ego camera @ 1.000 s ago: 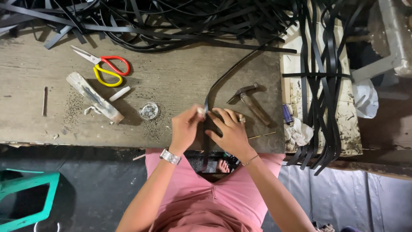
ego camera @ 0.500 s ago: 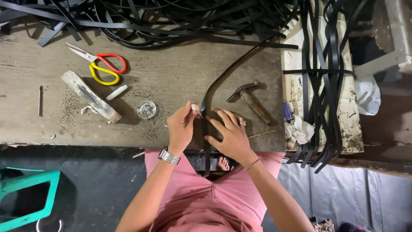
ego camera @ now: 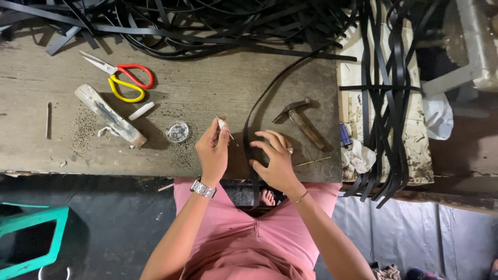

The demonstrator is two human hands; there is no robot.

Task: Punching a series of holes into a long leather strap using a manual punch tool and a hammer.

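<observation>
Worn grey wood forms our workbench (ego camera: 218, 93), and we take the hammer (ego camera: 303, 123) lying on it as our landmark. Just left of the hammer a long black strap (ego camera: 248, 136) curves down the bench and drops over its near edge. Our right hand (ego camera: 277, 158) sits below and left of the hammer, fingers spread apart, fingertips resting on the strap. Our left hand (ego camera: 212, 148), further left of the hammer and apart from the strap, has thumb and fingers pinched together on a small white tool (ego camera: 223, 124) with a thin point. Beyond it, still left of the hammer, stands a small clear dish (ego camera: 178, 132), then a wooden block (ego camera: 110, 116) and red-and-yellow scissors (ego camera: 122, 78). Above the hammer lies a tangled heap of black straps (ego camera: 207, 26).
</observation>
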